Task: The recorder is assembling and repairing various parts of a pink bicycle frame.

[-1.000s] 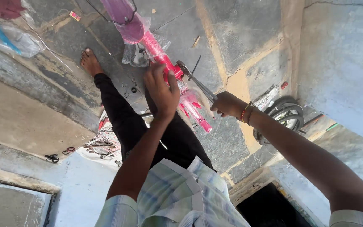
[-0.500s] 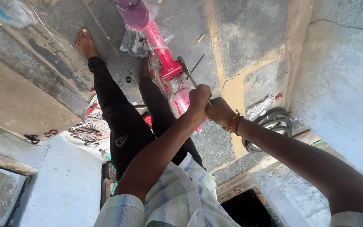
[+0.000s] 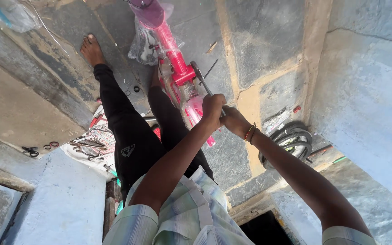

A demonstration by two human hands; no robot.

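Pink bicycle frame (image 3: 178,77), partly wrapped in clear plastic, lies on the grey stone floor (image 3: 259,41) between our outstretched legs. Both arms reach forward and meet over the frame's lower part. Our left hand (image 3: 213,109) is closed in a fist around the handle of a metal wrench (image 3: 204,81), knuckles up, forearm running back towards the plaid shirt. Our right hand (image 3: 233,121), with thread bands at the wrist, sits just beside the left and touches it; its fingers are hidden behind the left fist, so we cannot tell how far it is closed or what it grips. The wrench head rests against the red clamp on the frame.

Change against half a second ago: both hands were already pressed together at the same spot on the frame. One second ago they were apart, the left raised open over the frame, the right holding the wrench alone.

Black tyres (image 3: 289,140) lie near the floor's right edge; loose tools (image 3: 89,145) lie beside our left leg.
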